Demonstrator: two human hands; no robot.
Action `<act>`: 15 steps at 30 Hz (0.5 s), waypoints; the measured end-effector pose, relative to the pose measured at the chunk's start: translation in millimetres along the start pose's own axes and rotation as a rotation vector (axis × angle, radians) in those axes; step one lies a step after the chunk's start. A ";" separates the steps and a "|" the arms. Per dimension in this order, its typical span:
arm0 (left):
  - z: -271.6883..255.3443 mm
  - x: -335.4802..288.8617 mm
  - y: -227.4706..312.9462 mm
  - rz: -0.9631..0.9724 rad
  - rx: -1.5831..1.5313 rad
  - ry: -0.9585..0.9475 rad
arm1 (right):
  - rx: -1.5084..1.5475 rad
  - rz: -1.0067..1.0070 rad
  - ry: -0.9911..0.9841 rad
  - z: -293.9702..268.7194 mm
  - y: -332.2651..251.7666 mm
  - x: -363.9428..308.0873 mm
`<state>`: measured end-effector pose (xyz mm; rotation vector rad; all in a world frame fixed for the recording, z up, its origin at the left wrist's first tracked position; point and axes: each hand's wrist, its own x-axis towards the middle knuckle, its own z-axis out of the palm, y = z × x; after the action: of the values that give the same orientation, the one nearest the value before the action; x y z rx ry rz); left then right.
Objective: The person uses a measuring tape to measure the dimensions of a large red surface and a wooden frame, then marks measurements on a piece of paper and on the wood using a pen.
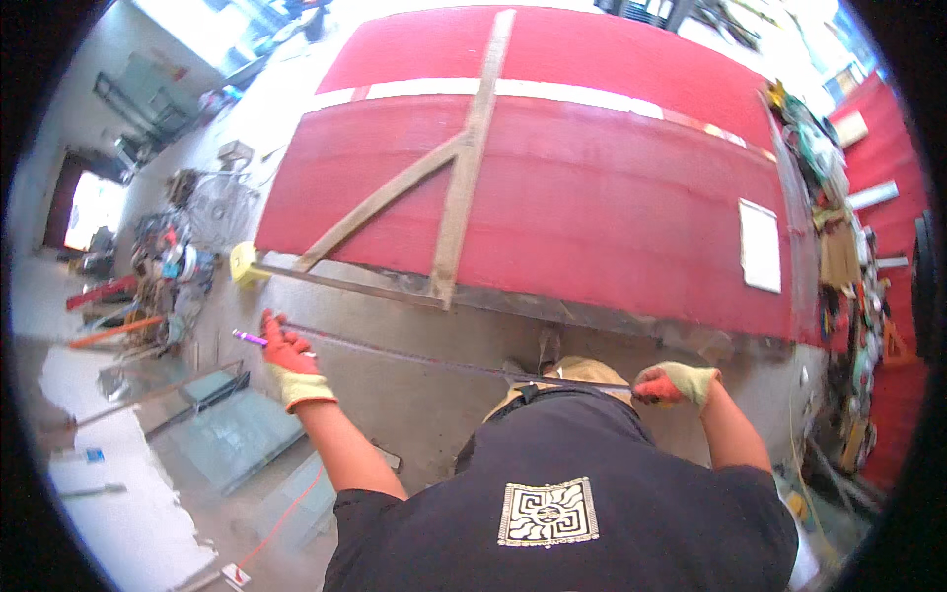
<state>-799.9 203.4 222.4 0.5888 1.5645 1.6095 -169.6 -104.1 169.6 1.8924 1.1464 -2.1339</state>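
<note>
My left hand (pixel 286 360), in a red and cream glove, grips the left end of a long thin dark strip (pixel 444 363). A purple pen (pixel 249 338) sticks out to the left of that hand. My right hand (pixel 676 383), gloved the same way, pinches the strip's right end. I hold the strip level in front of my body, just short of the near edge of a large red-covered table (pixel 612 217). I cannot tell whether the strip is glass or metal.
A wooden T-shaped straightedge with a diagonal brace (pixel 464 178) lies on the table. A yellow tape measure (pixel 244 263) sits at its near left corner and a white sheet (pixel 760 245) at its right. Glass panes (pixel 232 434) lie on the floor at left. Tool clutter (pixel 168 266) lines the left side.
</note>
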 end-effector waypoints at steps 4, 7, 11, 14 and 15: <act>18.4 -19.9 -16.5 -0.039 -0.088 0.116 | 0.182 0.016 0.113 -23.5 -5.4 23.8; -14.9 -26.1 -28.7 -0.140 0.037 0.190 | 0.197 -0.112 0.245 -51.3 -43.4 56.3; -32.9 -31.9 -67.1 -0.394 0.211 0.037 | 0.345 -0.214 0.370 -89.9 -67.4 132.3; -38.0 -19.7 -114.8 -0.464 0.249 0.046 | 0.294 -0.264 0.458 -106.0 -114.8 170.2; -35.3 -14.4 -129.9 -0.495 0.281 0.062 | 0.327 -0.260 0.446 -107.3 -129.5 178.9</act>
<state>-790.9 159.9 94.4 0.2625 1.8240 1.0558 -189.3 122.7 77.7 2.5974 1.2297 -2.2034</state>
